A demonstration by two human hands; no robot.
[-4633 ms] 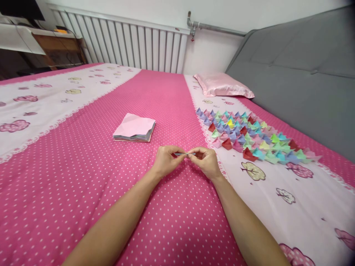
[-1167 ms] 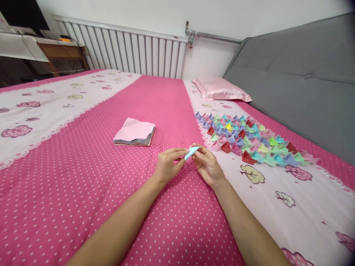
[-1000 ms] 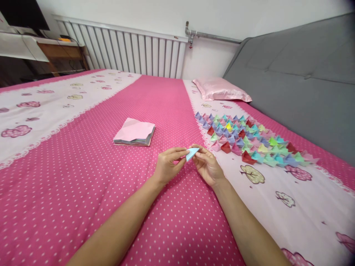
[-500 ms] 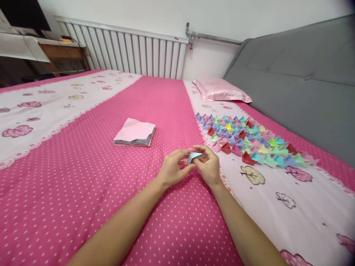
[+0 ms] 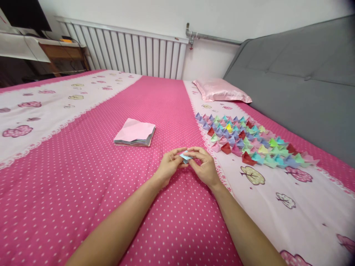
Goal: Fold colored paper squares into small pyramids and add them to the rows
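A small light-blue piece of folded paper (image 5: pixel 185 157) is held between my two hands, just above the pink dotted bedspread (image 5: pixel 163 111). My left hand (image 5: pixel 169 164) pinches its left side with thumb and fingers. From the right, my right hand (image 5: pixel 203 164) grips it too, its fingers covering part of the paper. Beyond my left hand lies a stack of square paper (image 5: pixel 135 131) with a pink sheet on top. To the right, rows of small folded paper boats (image 5: pixel 249 158) in many colours stand on the white band of the bedspread.
A pink satin pillow (image 5: pixel 222 91) lies past the boats, against a grey padded headboard (image 5: pixel 299 66). A white radiator (image 5: pixel 127 48) and a pipe (image 5: pixel 215 37) run along the wall. At the far left, a monitor (image 5: pixel 24 14) stands on a desk (image 5: pixel 59 51).
The folded paper has been turned between my fingers and looks flatter. It has shifted slightly left, and the right hand's fingers have closed in over it.
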